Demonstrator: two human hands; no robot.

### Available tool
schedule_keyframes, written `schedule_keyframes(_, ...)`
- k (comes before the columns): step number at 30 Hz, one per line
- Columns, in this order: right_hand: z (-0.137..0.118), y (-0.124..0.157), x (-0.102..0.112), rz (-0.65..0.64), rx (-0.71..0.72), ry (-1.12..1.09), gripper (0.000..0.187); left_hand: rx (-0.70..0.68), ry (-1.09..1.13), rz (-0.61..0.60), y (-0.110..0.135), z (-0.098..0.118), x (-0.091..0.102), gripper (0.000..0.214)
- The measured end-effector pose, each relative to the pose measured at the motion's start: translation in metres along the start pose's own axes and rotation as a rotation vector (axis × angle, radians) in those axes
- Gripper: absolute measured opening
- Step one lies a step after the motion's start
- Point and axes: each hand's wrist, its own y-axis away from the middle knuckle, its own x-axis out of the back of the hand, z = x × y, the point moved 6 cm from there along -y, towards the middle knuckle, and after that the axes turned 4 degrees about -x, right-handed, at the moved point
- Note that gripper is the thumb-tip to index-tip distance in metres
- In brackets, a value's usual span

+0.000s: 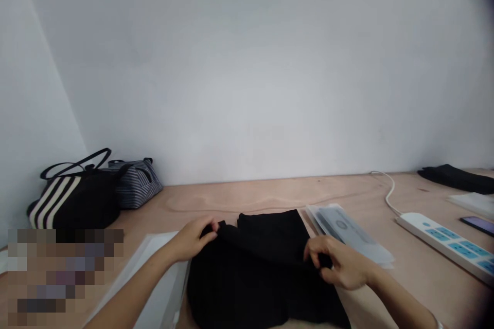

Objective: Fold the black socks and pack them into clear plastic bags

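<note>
A soft black fabric garment (252,280) lies low centre of frame on the light plywood table (247,196), its top edge folded over. Left hand (192,240) is closed in a pinch on that edge at upper left; right hand (339,263) grips the fold at right, fingers curled over the cloth. Risks: the thin pinched edge could slip from the left hand, or uneven pull could skew the fold (black on black, so a crease wd be hard to spot). A stack of clear plastic sleeves with grey print (347,234) sits just by the right hand and could get dragged. A flat white board (154,262) lies under the left forearm. Garment type is unclear: folds merge and the bottom edge is cut off. A pixelated patch (65,277) hides the lower left. Further off: white power strip w/ blue switches (443,241), upper-left black-and-cream striped tote (73,200).
</note>
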Motion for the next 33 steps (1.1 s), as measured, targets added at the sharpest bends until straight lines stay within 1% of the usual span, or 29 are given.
schedule_keyframes(1,-0.002,0.006,-0.002,-0.048,-0.03,-0.026,0.018,-0.032,0.022,-0.06,0.013,0.009,0.006,0.004)
schedule_keyframes(2,-0.003,0.011,-0.004,-0.097,-0.062,-0.054,0.015,-0.07,0.073,-0.169,0.026,0.018,0.008,0.003)
schedule_keyframes(3,-0.005,0.012,-0.007,-0.142,-0.093,-0.081,0.013,-0.076,0.103,-0.278,0.038,0.027,0.008,0.006)
schedule_keyframes(4,-0.008,0.012,-0.009,-0.173,-0.117,-0.098,0.014,-0.076,0.118,-0.339,0.046,0.036,0.008,0.01)
schedule_keyframes(5,-0.01,0.008,-0.01,-0.176,-0.135,-0.1,0.017,-0.081,0.118,-0.35,0.051,0.044,0.007,0.013)
schedule_keyframes(6,-0.012,0.002,-0.011,-0.148,-0.145,-0.082,0.019,-0.085,0.101,-0.318,0.053,0.052,0.005,0.015)
schedule_keyframes(8,-0.016,-0.013,-0.014,-0.031,-0.139,-0.002,0.024,-0.092,0.042,-0.17,0.049,0.065,-0.005,0.015)
schedule_keyframes(9,-0.017,-0.02,-0.018,0.026,-0.132,0.048,0.027,-0.089,0.009,-0.104,0.046,0.069,-0.014,0.02)
schedule_keyframes(10,-0.017,-0.026,-0.025,0.057,-0.125,0.095,0.032,-0.078,-0.026,-0.066,0.043,0.071,-0.027,0.028)
schedule_keyframes(11,-0.015,-0.03,-0.034,0.053,-0.119,0.134,0.04,-0.064,-0.062,-0.068,0.041,0.072,-0.041,0.035)
schedule_keyframes(13,-0.008,-0.033,-0.057,-0.031,-0.12,0.189,0.054,-0.066,-0.112,-0.153,0.042,0.071,-0.072,0.047)
schedule_keyframes(14,-0.004,-0.032,-0.067,-0.081,-0.125,0.205,0.058,-0.064,-0.13,-0.194,0.043,0.07,-0.084,0.051)
schedule_keyframes(15,-0.001,-0.03,-0.075,-0.122,-0.126,0.215,0.059,-0.064,-0.145,-0.226,0.046,0.069,-0.092,0.054)
schedule_keyframes(17,0.003,-0.027,-0.082,-0.154,-0.125,0.227,0.058,-0.061,-0.167,-0.253,0.05,0.067,-0.101,0.056)
schedule_keyframes(19,0.007,-0.029,-0.076,-0.118,-0.136,0.244,0.053,-0.064,-0.182,-0.25,0.053,0.066,-0.102,0.056)
schedule_keyframes(20,0.011,-0.032,-0.068,-0.065,-0.158,0.271,0.047,-0.068,-0.186,-0.247,0.054,0.067,-0.101,0.056)
schedule_keyframes(21,0.017,-0.035,-0.058,0.016,-0.202,0.321,0.042,-0.07,-0.189,-0.24,0.054,0.067,-0.1,0.056)
schedule_keyframes(23,0.036,-0.039,-0.031,0.236,-0.366,0.496,0.036,-0.074,-0.189,-0.223,0.054,0.068,-0.099,0.056)
schedule_keyframes(25,0.06,-0.036,-0.007,0.438,-0.596,0.696,0.041,-0.08,-0.189,-0.214,0.053,0.069,-0.1,0.056)
schedule_keyframes(26,0.072,-0.032,0.002,0.494,-0.709,0.761,0.045,-0.082,-0.189,-0.213,0.052,0.068,-0.102,0.056)
schedule_keyframes(28,0.095,-0.025,0.01,0.523,-0.868,0.804,0.05,-0.093,-0.188,-0.214,0.05,0.067,-0.105,0.057)
schedule_keyframes(29,0.104,-0.022,0.011,0.511,-0.904,0.8,0.048,-0.101,-0.186,-0.208,0.05,0.067,-0.106,0.057)
schedule_keyframes(31,0.114,-0.018,0.008,0.488,-0.904,0.794,0.043,-0.114,-0.179,-0.189,0.049,0.066,-0.107,0.056)
schedule_keyframes(33,0.113,-0.016,0.005,0.514,-0.863,0.807,0.043,-0.116,-0.172,-0.176,0.048,0.066,-0.106,0.056)
